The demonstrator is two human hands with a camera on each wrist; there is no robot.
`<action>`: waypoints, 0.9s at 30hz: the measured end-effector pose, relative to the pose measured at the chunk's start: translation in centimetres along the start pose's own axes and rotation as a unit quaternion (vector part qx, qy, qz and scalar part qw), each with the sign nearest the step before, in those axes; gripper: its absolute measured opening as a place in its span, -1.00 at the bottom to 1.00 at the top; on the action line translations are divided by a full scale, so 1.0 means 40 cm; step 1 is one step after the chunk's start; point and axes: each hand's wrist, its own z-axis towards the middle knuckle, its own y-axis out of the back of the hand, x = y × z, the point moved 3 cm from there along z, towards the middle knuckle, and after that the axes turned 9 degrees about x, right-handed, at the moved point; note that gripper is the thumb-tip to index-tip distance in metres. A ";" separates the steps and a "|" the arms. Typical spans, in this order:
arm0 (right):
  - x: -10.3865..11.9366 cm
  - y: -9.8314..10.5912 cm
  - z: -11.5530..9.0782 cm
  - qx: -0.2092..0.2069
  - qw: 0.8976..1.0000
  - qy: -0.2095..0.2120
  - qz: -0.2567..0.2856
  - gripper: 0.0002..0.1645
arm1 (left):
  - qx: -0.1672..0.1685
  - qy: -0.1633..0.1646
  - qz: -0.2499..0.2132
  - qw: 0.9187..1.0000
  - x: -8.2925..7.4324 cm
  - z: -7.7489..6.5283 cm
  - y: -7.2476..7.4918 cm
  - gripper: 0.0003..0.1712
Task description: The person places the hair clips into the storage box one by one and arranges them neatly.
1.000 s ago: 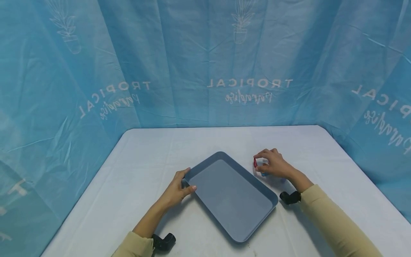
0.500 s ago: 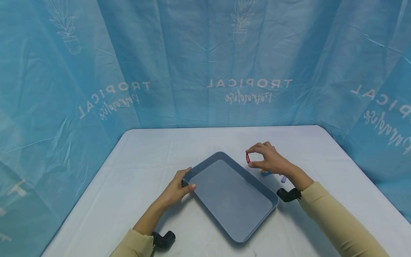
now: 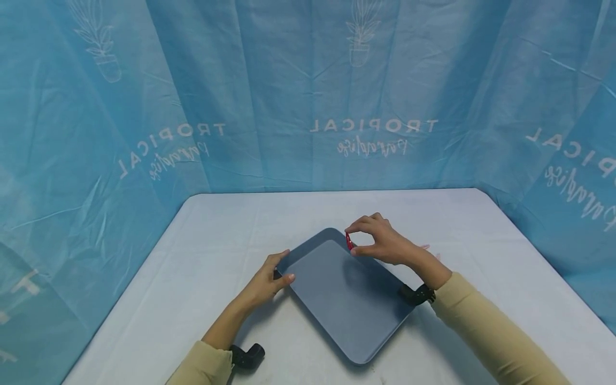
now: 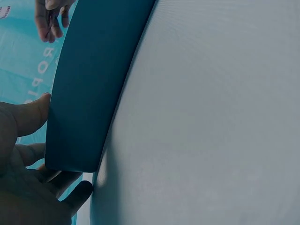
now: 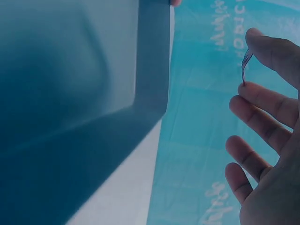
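A grey-blue rectangular tray [image 3: 332, 305] lies diagonally on the white table, with nothing in it. My left hand [image 3: 263, 282] grips its left corner, thumb over the rim and fingers on the outer side; the left wrist view shows the tray wall [image 4: 89, 93] from outside. My right hand [image 3: 387, 243] pinches a small, thin red hair clip [image 3: 349, 241] upright between thumb and fingertip, above the tray's upper right rim. In the right wrist view the clip [image 5: 244, 65] looks slender and bent, while the other fingers are spread apart.
Small pink pieces [image 3: 424, 247] show on the table behind the right wrist, mostly hidden by the forearm. A black wrist camera [image 3: 417, 294] on the right arm hangs over the tray's right edge. Blue printed curtains [image 3: 308, 96] stand around the table [image 3: 231, 219].
My right hand has lifted the red hair clip off the table's right side and carried it left to the tray's rim. The left hand and tray have stayed put.
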 end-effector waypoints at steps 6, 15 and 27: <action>0.034 -0.017 0.024 0.011 1.000 0.022 0.011 -0.45 | 0.008 -0.005 0.004 1.000 0.002 0.002 0.001 -0.22; 0.059 -0.064 0.058 0.043 0.999 0.012 0.006 -0.45 | 0.020 0.001 -0.006 1.000 0.006 0.004 0.005 -0.20; 0.077 -0.128 0.084 0.084 0.996 0.006 0.010 -0.44 | 0.007 -0.004 -0.008 1.000 0.012 0.010 0.003 -0.21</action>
